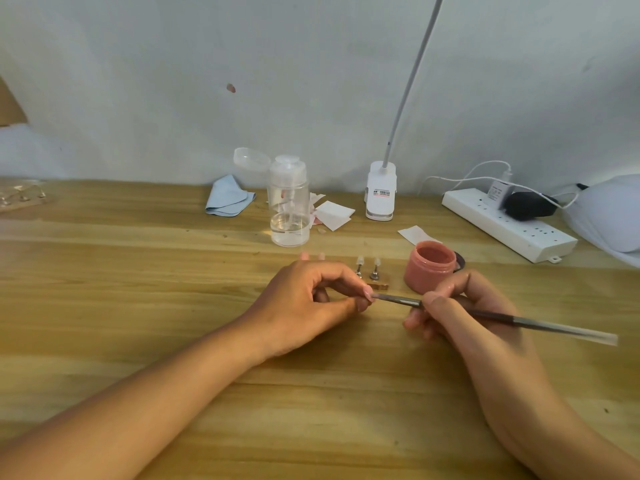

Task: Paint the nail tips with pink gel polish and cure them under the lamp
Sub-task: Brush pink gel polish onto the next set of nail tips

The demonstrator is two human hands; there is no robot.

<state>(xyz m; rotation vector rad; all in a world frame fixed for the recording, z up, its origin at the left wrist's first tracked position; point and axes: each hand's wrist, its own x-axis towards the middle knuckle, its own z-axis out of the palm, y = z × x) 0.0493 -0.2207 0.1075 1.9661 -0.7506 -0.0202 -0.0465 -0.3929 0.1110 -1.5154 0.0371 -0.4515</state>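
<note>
My left hand [308, 299] rests on the wooden table [173, 306] with thumb and forefinger pinched together, seemingly on a nail tip [370, 294] too small to make out. My right hand [460, 317] grips a thin brush [502, 318] like a pen, its tip touching the spot at my left fingertips. Just behind stand two nail tips on small metal holders [367, 266], and two more tips [313, 256] peek out behind my left hand. An open pink gel jar [431, 266] sits right of them. The clip-on lamp [381, 190] stands at the back.
A clear pump bottle [290, 206] with its cap [251, 161] and a blue cloth [227, 197] stand at the back centre, with white paper wipes [332, 214] beside them. A white power strip [509, 223] with plugs lies at the right. More tips [20, 195] are at the far left.
</note>
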